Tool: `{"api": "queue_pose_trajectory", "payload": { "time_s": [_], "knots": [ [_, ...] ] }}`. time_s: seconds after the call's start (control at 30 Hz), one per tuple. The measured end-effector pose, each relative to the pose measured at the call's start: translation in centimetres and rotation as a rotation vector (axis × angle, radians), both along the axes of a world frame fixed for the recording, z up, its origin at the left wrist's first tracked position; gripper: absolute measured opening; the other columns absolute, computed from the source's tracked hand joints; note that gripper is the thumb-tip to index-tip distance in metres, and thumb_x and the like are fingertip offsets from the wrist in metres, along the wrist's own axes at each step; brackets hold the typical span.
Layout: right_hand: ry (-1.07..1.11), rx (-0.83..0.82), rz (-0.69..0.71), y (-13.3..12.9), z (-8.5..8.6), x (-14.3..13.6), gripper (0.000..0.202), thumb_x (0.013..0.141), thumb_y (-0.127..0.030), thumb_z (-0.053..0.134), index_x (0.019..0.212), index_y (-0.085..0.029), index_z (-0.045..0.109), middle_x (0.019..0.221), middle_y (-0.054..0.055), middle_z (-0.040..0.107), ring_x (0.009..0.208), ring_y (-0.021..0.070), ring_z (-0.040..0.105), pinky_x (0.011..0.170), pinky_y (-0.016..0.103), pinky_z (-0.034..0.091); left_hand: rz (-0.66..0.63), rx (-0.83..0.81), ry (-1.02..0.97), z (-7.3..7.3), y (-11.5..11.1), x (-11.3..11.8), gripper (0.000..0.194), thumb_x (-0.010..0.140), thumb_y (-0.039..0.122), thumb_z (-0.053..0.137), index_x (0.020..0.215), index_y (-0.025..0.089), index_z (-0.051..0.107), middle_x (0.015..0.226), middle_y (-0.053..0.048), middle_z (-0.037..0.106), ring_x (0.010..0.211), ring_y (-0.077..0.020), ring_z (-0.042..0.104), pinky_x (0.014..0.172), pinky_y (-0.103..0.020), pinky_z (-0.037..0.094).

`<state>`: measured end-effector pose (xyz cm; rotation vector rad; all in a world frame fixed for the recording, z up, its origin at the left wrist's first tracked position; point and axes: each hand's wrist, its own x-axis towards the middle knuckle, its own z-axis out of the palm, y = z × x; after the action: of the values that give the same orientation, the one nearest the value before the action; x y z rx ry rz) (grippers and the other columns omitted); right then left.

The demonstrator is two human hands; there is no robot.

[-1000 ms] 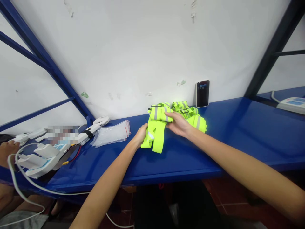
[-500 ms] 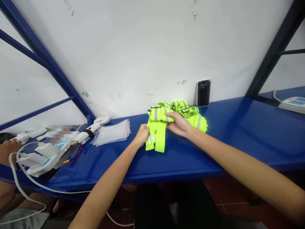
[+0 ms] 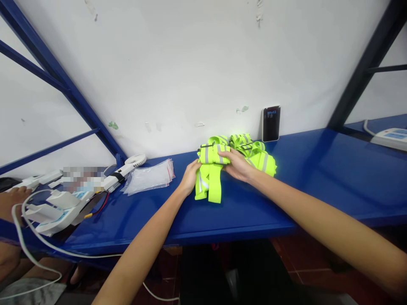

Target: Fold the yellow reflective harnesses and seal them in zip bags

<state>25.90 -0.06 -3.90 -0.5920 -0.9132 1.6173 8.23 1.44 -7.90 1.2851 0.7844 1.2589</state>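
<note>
Between my hands is a folded bundle of neon yellow reflective strap (image 3: 208,154) with grey reflective bands and a black buckle along its top. My left hand (image 3: 190,176) grips its left side, fingers partly hidden behind the strap. My right hand (image 3: 238,165) is closed on the right side, thumb across the front and the other fingers behind. Two loose ends hang below the bundle, one with a pale reflective stripe. Just behind and right of my right hand, more reflective straps (image 3: 265,161) lie in a pile on the blue table (image 3: 254,212).
Clear zip bags (image 3: 149,176) lie in a stack left of my hands, near a small white fan (image 3: 136,160). A power strip (image 3: 60,216) with plugs and cables is at far left, beside another person's hand (image 3: 14,203). A black-screened device (image 3: 271,123) leans against the wall.
My left hand has shifted slightly up along the bundle's left side. My right thumb has slid a little left across the front. The hanging ends have moved slightly to the right.
</note>
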Motion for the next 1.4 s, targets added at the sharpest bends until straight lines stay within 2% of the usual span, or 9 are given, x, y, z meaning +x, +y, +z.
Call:
{"api": "queue_pose_trajectory", "payload": {
  "time_s": [0.2,0.37,0.43,0.53,0.7,0.9,1.1,1.23,1.4],
  "knots": [
    [-0.018,0.012,-0.016,0.3,-0.4,-0.1,0.022,0.080,-0.014,0.061,0.098,-0.024,0.054,0.100,0.003,0.069,0.101,0.0222,0.065,0.087,0.041,0.055,-0.142,-0.100,-0.060,0.7,-0.4,-0.2,0.033,0.073,0.026,0.068,0.102,0.011,0.072,0.098,-0.011,0.074,0.097,-0.0279,0.067,0.088,-0.036,0.047],
    [-0.014,0.030,-0.019,0.3,-0.4,-0.1,0.024,0.078,-0.014,0.062,0.098,-0.024,0.055,0.100,0.003,0.069,0.103,0.0231,0.064,0.089,0.042,0.054,-0.120,-0.046,0.026,0.3,-0.3,-0.6,0.051,0.073,0.027,0.072,0.122,0.017,0.061,0.099,-0.008,0.074,0.093,-0.0263,0.069,0.086,-0.037,0.049],
    [-0.011,0.037,-0.021,0.3,-0.5,-0.1,0.026,0.076,-0.013,0.064,0.098,-0.024,0.055,0.099,0.002,0.069,0.104,0.0232,0.064,0.090,0.041,0.053,-0.131,-0.009,0.068,-0.2,-0.2,-0.6,0.054,0.072,0.027,0.074,0.123,0.018,0.059,0.103,-0.009,0.073,0.093,-0.0259,0.069,0.086,-0.037,0.049],
    [0.000,0.045,-0.021,0.4,-0.6,-0.2,0.030,0.072,-0.010,0.066,0.097,-0.023,0.056,0.096,0.001,0.070,0.103,0.0226,0.064,0.089,0.039,0.053,-0.128,0.034,0.109,-0.6,0.0,-0.6,0.048,0.074,0.031,0.074,0.117,0.015,0.062,0.109,-0.011,0.071,0.096,-0.0255,0.067,0.087,-0.035,0.049],
    [0.058,0.067,0.002,0.5,-0.7,-0.4,0.035,0.067,-0.008,0.068,0.096,-0.022,0.056,0.089,0.000,0.070,0.095,0.0211,0.066,0.083,0.034,0.054,-0.129,-0.006,0.128,-0.6,0.2,-0.4,0.043,0.071,0.036,0.076,0.106,0.012,0.066,0.104,-0.011,0.072,0.091,-0.0256,0.068,0.083,-0.034,0.049],
    [0.050,0.116,0.000,0.0,-0.8,-0.7,0.042,0.065,-0.007,0.068,0.099,-0.025,0.052,0.086,-0.002,0.066,0.083,0.0180,0.066,0.076,0.032,0.054,-0.080,-0.109,0.046,-0.1,-0.5,0.2,0.041,0.060,0.023,0.081,0.097,0.011,0.067,0.096,-0.010,0.073,0.086,-0.0247,0.069,0.083,-0.035,0.049],
    [-0.183,0.319,-0.069,0.6,-1.6,-0.1,0.046,0.066,-0.020,0.073,0.106,-0.026,0.050,0.088,-0.002,0.062,0.081,0.0171,0.062,0.075,0.032,0.051,-0.016,-0.206,-0.052,0.3,-1.0,0.8,0.043,0.049,0.014,0.082,0.090,0.012,0.066,0.085,-0.008,0.074,0.080,-0.0245,0.069,0.082,-0.038,0.050],
    [-0.468,0.511,-0.114,1.3,-2.0,0.7,0.050,0.069,-0.030,0.074,0.113,-0.025,0.050,0.090,-0.001,0.059,0.086,0.0188,0.057,0.079,0.033,0.048,0.013,-0.227,-0.039,0.1,-0.9,0.8,0.040,0.049,0.013,0.080,0.086,0.011,0.066,0.078,-0.007,0.073,0.074,-0.0231,0.069,0.080,-0.038,0.051],
    [-0.634,0.627,-0.219,1.1,-1.9,1.0,0.048,0.074,-0.037,0.071,0.114,-0.023,0.047,0.094,0.002,0.057,0.087,0.0207,0.056,0.080,0.036,0.047,0.024,-0.222,-0.058,0.0,-0.8,0.8,0.038,0.051,0.010,0.076,0.087,0.012,0.064,0.077,-0.005,0.072,0.071,-0.0223,0.069,0.078,-0.037,0.051]
  ]
}}
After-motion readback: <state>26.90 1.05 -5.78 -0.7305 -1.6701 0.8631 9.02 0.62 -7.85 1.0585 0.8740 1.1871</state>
